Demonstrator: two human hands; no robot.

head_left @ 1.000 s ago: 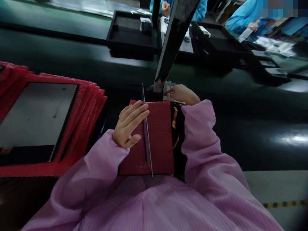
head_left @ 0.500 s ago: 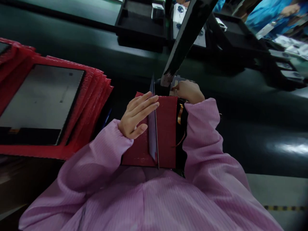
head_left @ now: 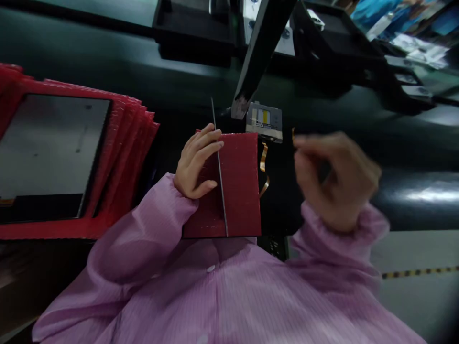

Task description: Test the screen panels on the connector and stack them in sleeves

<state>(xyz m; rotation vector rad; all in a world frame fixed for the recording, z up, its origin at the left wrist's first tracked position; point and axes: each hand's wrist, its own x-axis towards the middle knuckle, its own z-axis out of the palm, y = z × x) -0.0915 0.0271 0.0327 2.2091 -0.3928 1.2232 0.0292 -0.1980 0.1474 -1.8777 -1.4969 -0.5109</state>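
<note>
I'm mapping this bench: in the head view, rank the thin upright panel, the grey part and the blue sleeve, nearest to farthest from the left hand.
1. Thin upright panel, right at the left hand.
2. Grey part, ahead and to the right.
3. Blue sleeve, upper right background.

1. We see a dark square post (head_left: 263,52) slanting down from the top edge, its lower end pale and scuffed.
2. To the post's left we find a black tray (head_left: 193,45), cut off by the top edge.
3. Behind the post we make out a white panel (head_left: 285,45) with dark round parts.
4. Farther right we have a second black tray (head_left: 333,24), a small white object (head_left: 315,20) at its left side.
5. Beyond it we notice a co-worker's blue sleeve (head_left: 369,13), blurred, near scattered pale items (head_left: 419,48).
6. Below right we see grey floor (head_left: 412,248) crossed by black-and-yellow tape (head_left: 419,273).
</note>
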